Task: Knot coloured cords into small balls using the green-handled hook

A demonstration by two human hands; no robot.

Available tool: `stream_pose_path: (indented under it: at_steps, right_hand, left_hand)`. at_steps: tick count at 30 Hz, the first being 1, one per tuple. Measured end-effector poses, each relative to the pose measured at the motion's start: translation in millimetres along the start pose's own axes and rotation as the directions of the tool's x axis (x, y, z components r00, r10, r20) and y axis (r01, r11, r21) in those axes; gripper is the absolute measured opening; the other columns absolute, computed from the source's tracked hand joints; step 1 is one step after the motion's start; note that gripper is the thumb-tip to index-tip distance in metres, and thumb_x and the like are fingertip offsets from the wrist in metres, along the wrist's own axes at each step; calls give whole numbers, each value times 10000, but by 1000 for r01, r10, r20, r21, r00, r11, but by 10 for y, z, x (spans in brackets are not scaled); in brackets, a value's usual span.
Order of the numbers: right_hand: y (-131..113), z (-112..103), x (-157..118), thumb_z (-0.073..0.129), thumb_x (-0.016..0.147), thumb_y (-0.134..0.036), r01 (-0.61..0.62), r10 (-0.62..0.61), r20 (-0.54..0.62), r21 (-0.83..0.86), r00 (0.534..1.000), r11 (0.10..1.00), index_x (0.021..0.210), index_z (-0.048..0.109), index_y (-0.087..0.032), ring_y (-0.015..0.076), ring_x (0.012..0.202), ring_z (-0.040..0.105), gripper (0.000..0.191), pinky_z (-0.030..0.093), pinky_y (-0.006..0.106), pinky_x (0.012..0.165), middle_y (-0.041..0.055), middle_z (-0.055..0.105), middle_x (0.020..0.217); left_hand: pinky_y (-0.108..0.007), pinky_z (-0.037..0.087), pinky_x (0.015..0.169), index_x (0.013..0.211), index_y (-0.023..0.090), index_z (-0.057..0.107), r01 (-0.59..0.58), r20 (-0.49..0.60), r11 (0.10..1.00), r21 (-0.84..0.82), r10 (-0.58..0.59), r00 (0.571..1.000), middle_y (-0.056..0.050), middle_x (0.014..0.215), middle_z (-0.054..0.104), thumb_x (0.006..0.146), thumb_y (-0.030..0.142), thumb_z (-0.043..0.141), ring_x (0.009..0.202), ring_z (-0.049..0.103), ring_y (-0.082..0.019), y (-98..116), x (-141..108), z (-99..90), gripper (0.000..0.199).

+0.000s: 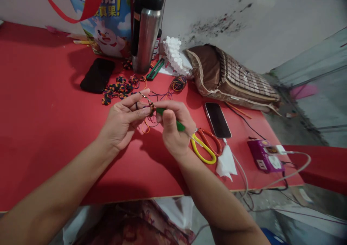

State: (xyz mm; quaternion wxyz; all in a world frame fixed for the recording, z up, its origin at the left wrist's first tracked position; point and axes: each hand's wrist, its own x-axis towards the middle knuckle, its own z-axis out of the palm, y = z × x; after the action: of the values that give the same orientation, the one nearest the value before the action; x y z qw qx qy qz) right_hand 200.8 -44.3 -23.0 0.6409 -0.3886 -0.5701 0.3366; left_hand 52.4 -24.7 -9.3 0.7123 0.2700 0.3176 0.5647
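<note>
Between the fingertips of my left hand [124,118] is a small piece of multicoloured crochet work [152,109], its thumb and fingers pinched on it. Dark and orange yarn runs over the raised index finger. My right hand [176,125] is closed around the green handle of a crochet hook [180,126], whose tip meets the work, partly hidden by the fingers. Loose yarn ends [146,126] dangle below. Behind the hands lie several small crocheted pieces [119,89] in navy, orange and dark red. A wound bundle of matching yarn [178,83] rests to their right.
Scissors [204,149] with yellow and red handles lie beside my right wrist, near a phone [218,120], tissue [227,163] and purple power box [264,156] with cables. A steel flask [148,38], printed bag [108,24], black phone [97,75], green cutter [155,69] and cushion [233,75] stand or lie behind.
</note>
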Motion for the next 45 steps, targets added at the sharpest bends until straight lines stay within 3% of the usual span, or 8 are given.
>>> stream_pose_path:
  at_steps: [4,10,18,26,32,39,42,45]
  right_hand:
    - [-10,29,42,716,1023,-677,-130,135,-49,90,990,987,963,842,-309,145,627,595,393,537,329,639,-12,650,731]
    - [-35,0,88,751,1016,-634,-122,131,-81,106,988,987,897,860,-311,126,576,529,362,479,321,603,-33,560,641]
    - [-137,-69,170,784,982,-648,-160,166,-102,63,981,985,728,812,-301,126,558,495,432,438,331,542,-11,553,640]
    - [-200,-191,275,822,959,-633,-195,195,1,97,981,976,683,787,-251,80,485,399,472,341,294,471,-18,598,609]
    - [-138,-142,298,850,924,-655,-305,286,108,287,952,908,669,759,-226,47,426,295,508,252,253,442,-72,461,493]
    - [-76,52,229,793,907,-784,-374,371,93,415,924,829,808,744,-252,53,426,277,544,324,235,468,-114,383,501]
    - [-112,104,238,792,890,-805,-450,472,74,461,879,765,827,731,-255,50,426,248,557,315,223,455,-121,383,510]
    - [-155,117,272,719,964,-782,-527,563,91,498,821,688,795,699,-241,52,408,234,567,285,216,432,-124,358,485]
  left_hand:
    - [-156,627,688,1049,219,918,70,24,998,1,-70,997,44,733,725,622,-19,988,678,724,-83,91,49,-60,493]
    - [-117,594,650,1054,211,930,68,52,998,6,-68,996,43,711,722,609,-5,1026,651,699,-60,125,82,-106,504]
    - [-184,605,646,1115,218,929,100,142,989,109,-115,983,8,802,772,643,23,1024,679,727,-94,212,108,-195,520]
    - [-227,645,657,1047,233,950,117,215,974,196,-159,964,-32,788,800,603,76,1026,678,757,-140,291,96,-205,476]
    - [-254,644,593,1015,235,950,27,229,978,206,-75,971,-32,737,766,623,110,1033,661,733,-164,196,76,-135,420]
    - [-225,660,666,1000,250,946,-205,55,943,263,198,979,8,768,768,665,44,967,692,721,-120,31,-2,-1,393]
    - [-215,631,589,1008,231,943,-255,24,913,317,261,965,10,768,769,697,69,943,616,679,-100,22,-46,52,350]
    - [-213,609,554,1013,207,940,-229,8,907,354,242,970,-1,775,779,701,99,940,584,659,-96,40,-75,79,330]
